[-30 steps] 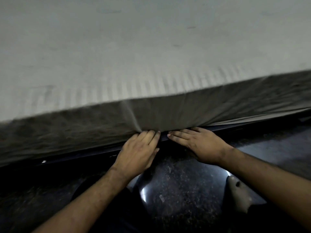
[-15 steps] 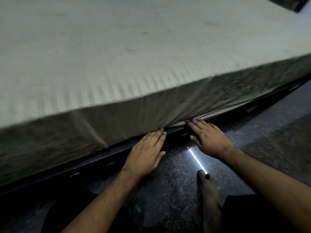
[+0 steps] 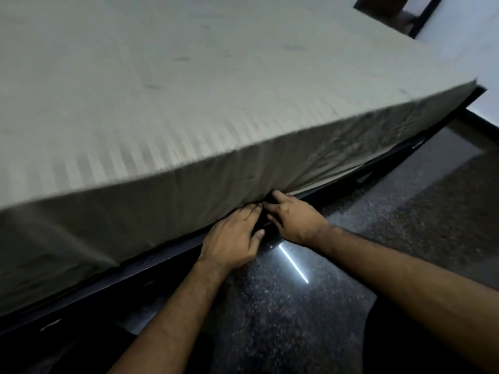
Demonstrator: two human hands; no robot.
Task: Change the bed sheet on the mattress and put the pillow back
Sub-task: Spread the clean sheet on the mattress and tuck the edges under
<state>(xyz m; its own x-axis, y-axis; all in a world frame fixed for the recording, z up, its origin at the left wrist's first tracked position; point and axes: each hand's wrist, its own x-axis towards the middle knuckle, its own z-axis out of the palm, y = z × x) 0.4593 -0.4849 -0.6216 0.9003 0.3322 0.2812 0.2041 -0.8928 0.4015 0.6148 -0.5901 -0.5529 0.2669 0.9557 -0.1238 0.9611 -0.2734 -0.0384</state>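
A pale striped bed sheet [image 3: 189, 109] covers the mattress top and hangs down its near side [image 3: 167, 206]. Both my hands are at the sheet's lower edge, where the mattress meets the dark bed frame [image 3: 151, 268]. My left hand [image 3: 233, 237] lies flat with straight fingers, its tips pushed against the sheet hem under the mattress. My right hand [image 3: 295, 220] is right beside it, fingers curled round the bunched hem. To the right of my hands a loose strip of sheet [image 3: 332, 176] sticks out below the mattress. No pillow is in view.
I am low beside the bed on a dark speckled stone floor [image 3: 310, 314] with a bright streak of reflected light. The mattress corner [image 3: 469, 87] is at the right, with a white wall [image 3: 464, 31] and dark wooden furniture [image 3: 394, 12] behind it.
Both hands have shifted right along the mattress bottom edge and come together. My right hand's fingers have gone from flat to curled on the hem. The view has swung towards the bed's right corner.
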